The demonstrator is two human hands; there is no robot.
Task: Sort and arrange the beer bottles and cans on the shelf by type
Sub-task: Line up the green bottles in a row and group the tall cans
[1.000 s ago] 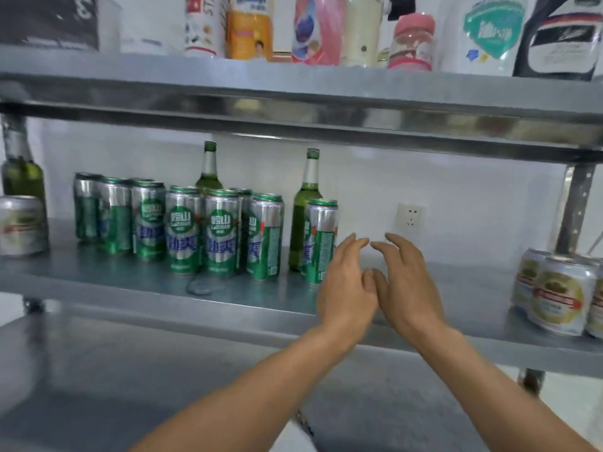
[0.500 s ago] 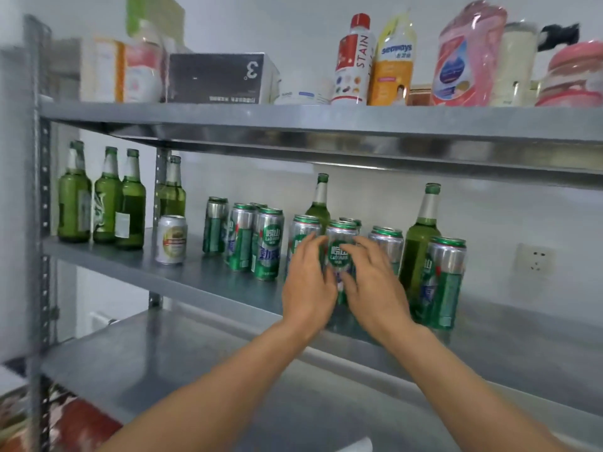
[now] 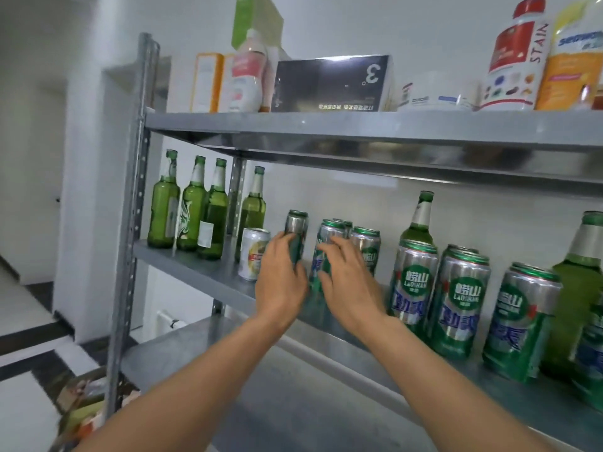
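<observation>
On the middle metal shelf, my left hand grips a green can at the left end of the green can row. My right hand grips the green can beside it. More green cans stand to the right, with a green bottle behind them and another green bottle at the far right. Several green bottles stand at the shelf's left end. A white and gold can sits just left of my left hand.
The top shelf holds a black box, cleaning bottles and cartons. A lower shelf lies under my arms. The upright post bounds the left side. Packages lie on the floor at the lower left.
Both hands moved left along the can row, from the middle cans to the leftmost ones, and closed round them. The view swung left, showing the shelf's left post.
</observation>
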